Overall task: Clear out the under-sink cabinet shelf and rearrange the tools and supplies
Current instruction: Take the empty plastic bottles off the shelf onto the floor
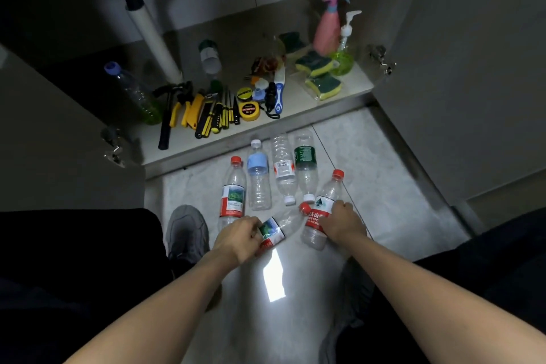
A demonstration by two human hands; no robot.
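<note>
Several empty plastic bottles lie on the tiled floor in front of the open cabinet. My left hand grips a red-capped bottle lying tilted on the floor. My right hand grips another red-capped bottle with a red label. Behind them lie a red-labelled bottle, a blue-labelled bottle, a clear bottle and a green-labelled bottle. On the cabinet shelf lie a hammer, yellow-handled tools and a tape measure.
Sponges, a pink spray bottle and a pump bottle stand at the shelf's right. A bottle with green liquid lies at the left, by the white drain pipe. My grey shoe is left of my hands. Cabinet doors stand open on both sides.
</note>
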